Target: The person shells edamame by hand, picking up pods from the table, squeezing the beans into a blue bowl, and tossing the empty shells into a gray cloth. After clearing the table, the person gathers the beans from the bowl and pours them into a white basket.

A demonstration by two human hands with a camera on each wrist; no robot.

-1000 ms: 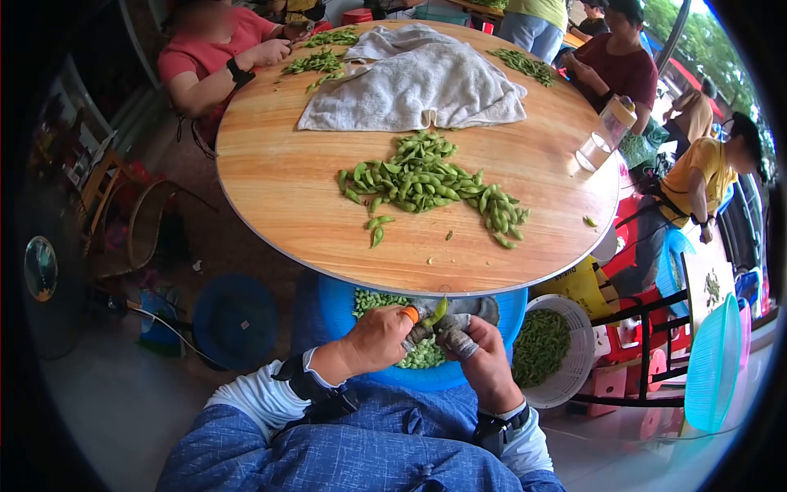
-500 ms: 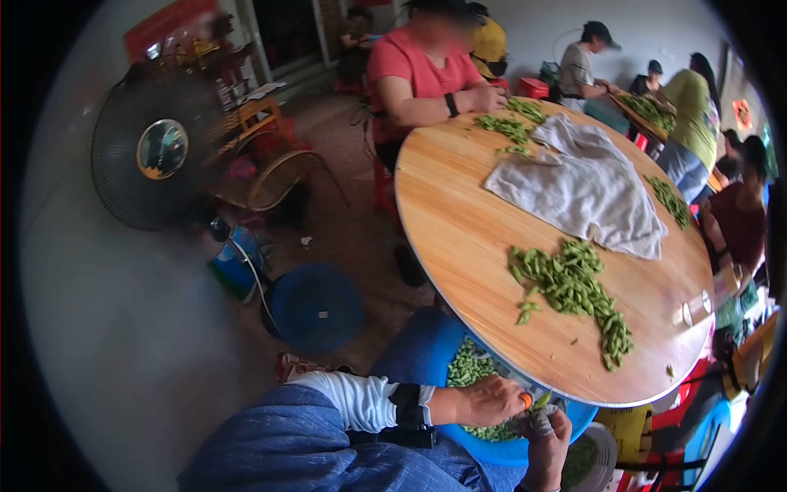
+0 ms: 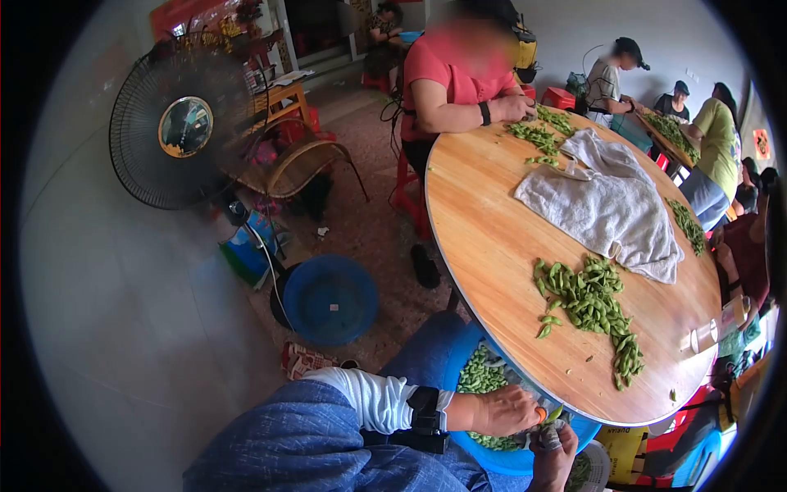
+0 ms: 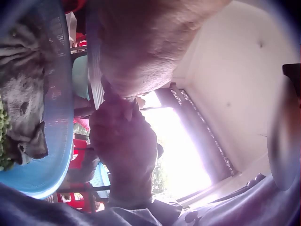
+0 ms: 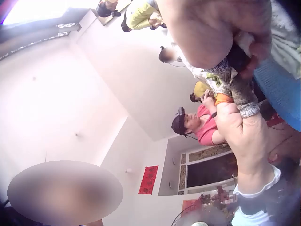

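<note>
At the table's lower edge in the head view, my left hand (image 3: 504, 410), with an orange band on a finger, and my right hand (image 3: 554, 459), with grey-wrapped fingertips, meet and pinch one green pod (image 3: 555, 413) between them. Below them a blue basin (image 3: 584, 428) holds shelled green beans (image 3: 482, 373). In the left wrist view my left hand (image 4: 146, 52) touches my right hand (image 4: 124, 146), both dark. The right wrist view has my right hand (image 5: 211, 33) close against my left hand (image 5: 242, 127); the fingertips are partly hidden.
A round wooden table (image 3: 492, 230) bears a pile of pods (image 3: 592, 299) and a grey cloth (image 3: 602, 205). A person in red (image 3: 447, 90) sits at its far side. Left of it are an empty blue tub (image 3: 332, 299) and a fan (image 3: 184, 127). A white basket (image 3: 602, 467) stands at lower right.
The head view has swung left, so the table and hands lie further right in it and the fan shows fully. Both hands stay together at the pod above the basin.
</note>
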